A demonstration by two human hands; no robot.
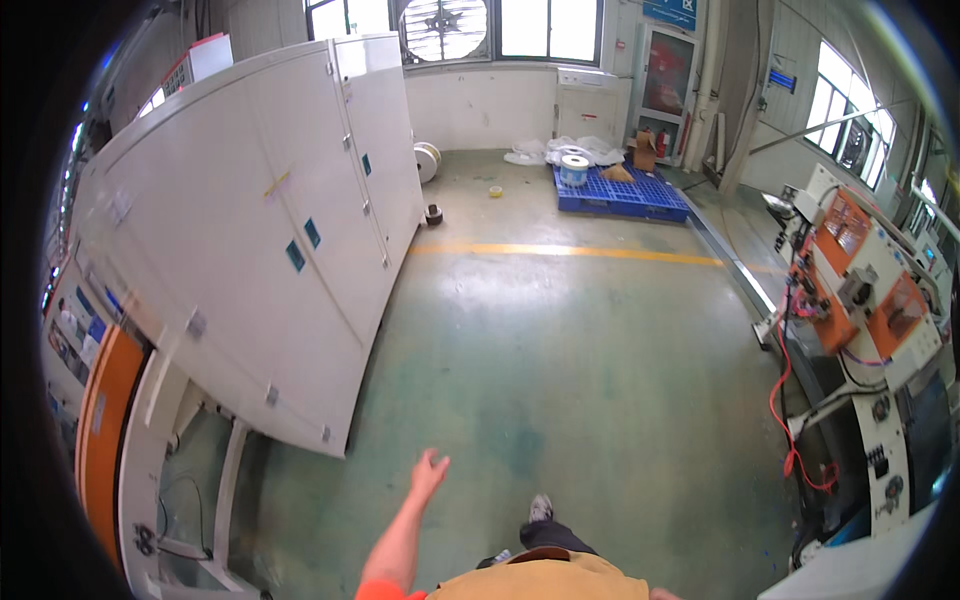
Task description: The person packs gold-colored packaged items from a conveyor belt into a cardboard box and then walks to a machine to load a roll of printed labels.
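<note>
My left hand (430, 472) hangs in the air above the green floor (480, 375), holding nothing, with thumb and fingers apart. To its upper left stands the near edge of a large white metal cabinet (247, 225). My right hand is out of view; only a bit of my right arm (664, 594) shows at the bottom edge. Below are my tan apron (540, 581) and one foot in a patterned shoe (541, 508) set forward.
A blue plastic pallet (622, 199) holds a wrapped spool (574, 171) and a cardboard box (643, 150). A tape roll (496, 192) lies on the floor beyond the yellow line (562, 250). At right stands a machine with orange panels (832, 322) and a hanging red hose (780, 405).
</note>
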